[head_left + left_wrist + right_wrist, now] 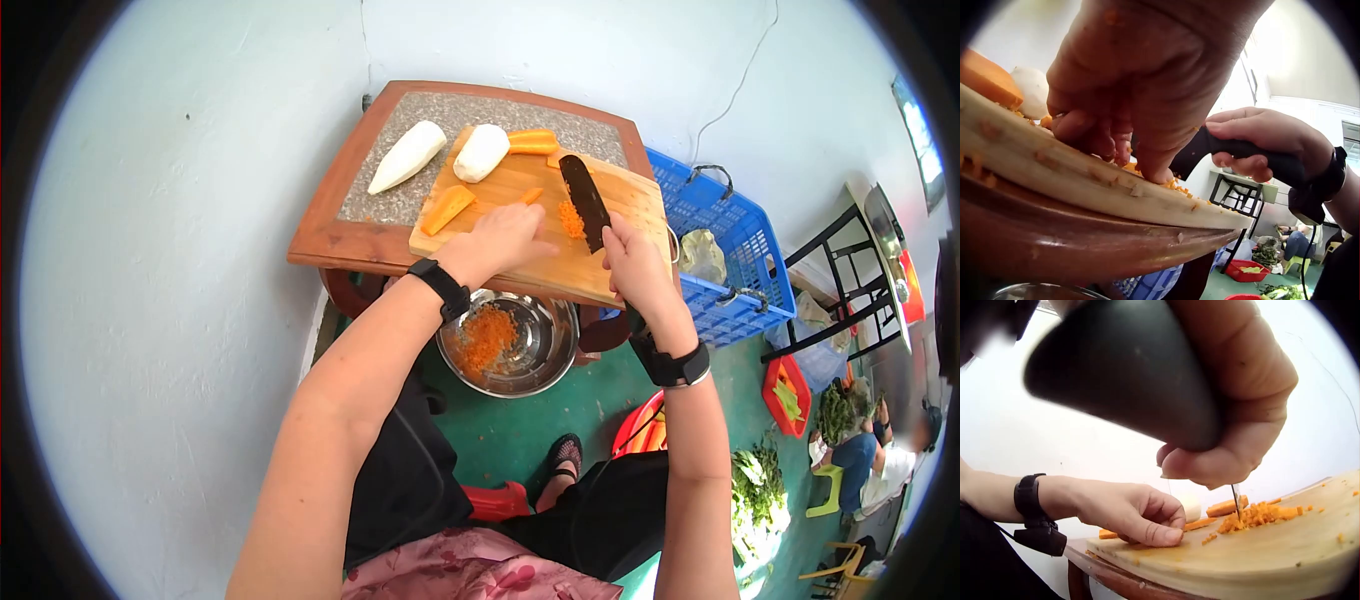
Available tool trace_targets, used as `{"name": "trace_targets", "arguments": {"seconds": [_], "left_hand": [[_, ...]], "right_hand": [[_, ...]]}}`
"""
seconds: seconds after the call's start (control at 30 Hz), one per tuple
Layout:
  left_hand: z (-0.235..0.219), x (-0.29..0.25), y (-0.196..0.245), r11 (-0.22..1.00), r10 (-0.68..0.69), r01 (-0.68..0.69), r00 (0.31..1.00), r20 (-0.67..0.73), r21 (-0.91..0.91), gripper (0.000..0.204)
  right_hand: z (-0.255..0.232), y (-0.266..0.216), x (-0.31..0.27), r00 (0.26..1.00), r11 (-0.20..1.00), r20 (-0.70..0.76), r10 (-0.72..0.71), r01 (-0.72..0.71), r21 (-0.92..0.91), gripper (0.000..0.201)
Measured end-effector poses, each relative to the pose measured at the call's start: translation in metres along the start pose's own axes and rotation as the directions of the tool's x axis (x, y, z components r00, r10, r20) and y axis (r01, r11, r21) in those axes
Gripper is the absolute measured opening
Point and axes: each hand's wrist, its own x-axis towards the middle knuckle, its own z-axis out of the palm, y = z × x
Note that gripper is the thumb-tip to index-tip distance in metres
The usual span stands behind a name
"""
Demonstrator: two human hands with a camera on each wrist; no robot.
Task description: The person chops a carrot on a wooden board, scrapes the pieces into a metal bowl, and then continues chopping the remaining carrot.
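My right hand grips the handle of a dark-bladed knife, whose edge stands in minced carrot on the wooden cutting board. Fingers bent, my left hand rests on the board left of the knife, its thumb touching the wood in the left wrist view. A small carrot strip lies right by its fingers; whether they hold it is unclear. Larger carrot pieces and a peeled white root are on the board. Another white root lies on the tabletop.
Below the table edge, a metal bowl holds shredded carrot. A blue crate stands at the right of the table. Farther right are a red basin, leafy greens, a black-framed stand and a seated person.
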Motion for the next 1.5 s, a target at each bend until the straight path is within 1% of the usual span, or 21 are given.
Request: {"name": "trace_targets", "arguments": {"seconds": [0.07,0.17,0.2,0.3,0.37,0.4,0.5,0.6,0.67,0.7,0.8,0.87,0.9,0.93,1.03,1.1,1.13,1.23,1.33,1.43,1.5], "left_hand": [[-0.001,-0.004,-0.001,1.000,0.009,-0.009,1.000,0.000,-0.018,0.037],[-0.002,-0.004,-0.004,0.999,0.000,0.001,1.000,0.028,-0.049,0.037],[-0.002,-0.004,-0.003,0.999,0.000,0.001,1.000,0.024,-0.046,0.036],[-0.003,-0.004,-0.003,0.999,-0.013,0.014,1.000,0.021,-0.041,0.035],[-0.006,-0.005,-0.001,0.998,-0.038,0.041,0.998,0.047,-0.055,0.035],[-0.007,-0.007,0.000,0.998,-0.037,0.039,0.999,0.034,-0.055,0.034],[-0.004,-0.010,0.002,0.998,-0.024,0.024,1.000,-0.001,-0.059,0.033],[0.000,-0.010,0.000,0.999,-0.005,0.004,0.999,-0.032,-0.050,0.033],[0.000,-0.009,-0.001,0.999,-0.004,0.002,0.999,-0.044,-0.039,0.033],[0.000,-0.008,-0.001,0.999,-0.021,0.019,0.999,-0.035,-0.041,0.033],[-0.001,-0.005,0.000,0.993,-0.092,0.093,0.996,0.014,-0.069,0.034],[-0.005,-0.002,0.004,0.980,-0.159,0.166,0.985,0.069,-0.107,0.035],[-0.005,0.000,0.004,0.981,-0.162,0.169,0.984,0.074,-0.100,0.036],[-0.005,0.002,0.003,0.981,-0.165,0.172,0.983,0.078,-0.092,0.037],[-0.003,0.009,-0.002,0.979,-0.184,0.192,0.976,0.113,-0.063,0.039],[-0.004,0.013,-0.004,0.976,-0.201,0.211,0.968,0.149,-0.051,0.040],[-0.007,0.014,-0.003,0.975,-0.207,0.218,0.964,0.169,-0.051,0.040],[-0.008,0.015,0.003,0.968,-0.241,0.250,0.952,0.190,-0.025,0.041],[-0.009,0.013,0.003,0.966,-0.250,0.257,0.952,0.174,-0.017,0.041],[-0.008,0.013,0.002,0.964,-0.253,0.264,0.949,0.187,-0.035,0.042],[-0.008,0.012,0.002,0.965,-0.248,0.259,0.952,0.181,-0.040,0.041]], "right_hand": [[-0.008,-0.011,-0.005,0.997,0.993,0.046,0.068,-0.072,0.091,0.030],[-0.014,-0.021,-0.011,0.999,0.989,-0.045,0.011,-0.004,0.148,0.028],[-0.015,-0.019,-0.009,0.999,0.991,-0.047,0.016,-0.010,0.135,0.028],[-0.009,-0.015,-0.007,0.993,0.992,0.017,0.115,-0.116,0.057,0.030],[-0.012,-0.012,-0.005,0.993,0.989,0.034,0.116,-0.118,0.091,0.028],[-0.013,-0.011,-0.005,0.992,0.987,0.042,0.118,-0.122,0.106,0.028],[-0.016,-0.017,-0.011,0.999,0.984,-0.054,0.009,0.001,0.176,0.027],[-0.012,-0.005,-0.007,0.996,0.996,0.004,0.085,-0.086,0.036,0.027],[-0.015,-0.005,-0.007,0.995,0.992,0.023,0.101,-0.102,0.074,0.027],[-0.016,-0.005,-0.008,0.994,0.990,0.034,0.107,-0.110,0.094,0.027],[-0.019,-0.012,-0.013,0.998,0.987,-0.048,0.033,-0.025,0.158,0.026],[-0.016,-0.006,-0.012,0.997,0.994,-0.026,0.066,-0.064,0.086,0.026],[-0.014,-0.002,-0.010,0.996,0.995,-0.017,0.082,-0.081,0.051,0.026],[-0.012,-0.001,-0.010,0.998,1.000,-0.068,0.013,-0.012,0.003,0.025],[-0.020,-0.005,-0.012,0.993,0.973,0.000,0.120,-0.118,0.196,0.024],[-0.021,-0.009,-0.014,0.996,0.978,-0.037,0.080,-0.071,0.198,0.025],[-0.021,-0.009,-0.016,0.996,0.979,-0.056,0.063,-0.051,0.195,0.025],[-0.015,-0.004,-0.012,0.994,0.991,-0.006,0.107,-0.106,0.078,0.026],[-0.020,-0.009,-0.015,0.992,0.978,0.015,0.125,-0.126,0.168,0.025],[-0.017,-0.014,-0.017,0.996,0.988,-0.048,0.079,-0.072,0.138,0.026],[-0.011,0.000,-0.011,0.999,1.000,-0.038,0.026,-0.027,-0.015,0.027]]}}
